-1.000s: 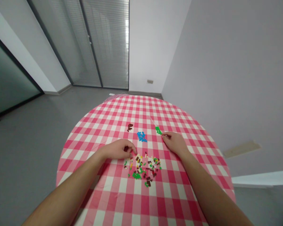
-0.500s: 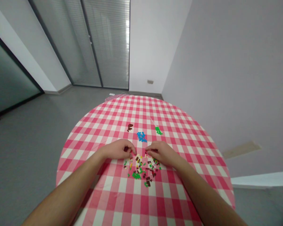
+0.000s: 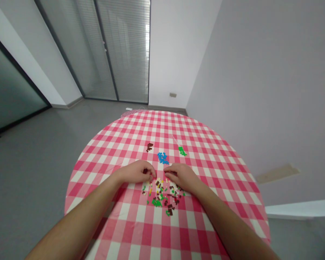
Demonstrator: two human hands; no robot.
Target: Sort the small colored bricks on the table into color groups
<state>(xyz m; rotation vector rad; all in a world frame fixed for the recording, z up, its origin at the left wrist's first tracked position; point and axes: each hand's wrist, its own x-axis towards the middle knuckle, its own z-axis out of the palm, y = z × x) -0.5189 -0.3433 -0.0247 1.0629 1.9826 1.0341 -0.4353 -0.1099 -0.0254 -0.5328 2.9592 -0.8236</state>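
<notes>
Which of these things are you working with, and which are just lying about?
Working with: left hand, right hand, mixed pile of small bricks.

Just lying about: blue bricks, green bricks, brown bricks, checked tablecloth.

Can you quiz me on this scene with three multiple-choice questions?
1. Where are the blue bricks relative to the mixed bricks?
A) Beyond them
B) On the floor
C) Under them

2. What does the tablecloth look like?
A) Plain green
B) Pink-and-white checks
C) Blue stripes

3. How are the left hand and right hand placed?
A) Clasped together
B) Off the table
C) Apart, at the bricks

1 A: they lie farther across the table.
2 B: checks cover the table.
3 C: a gap separates the fingertips.
</notes>
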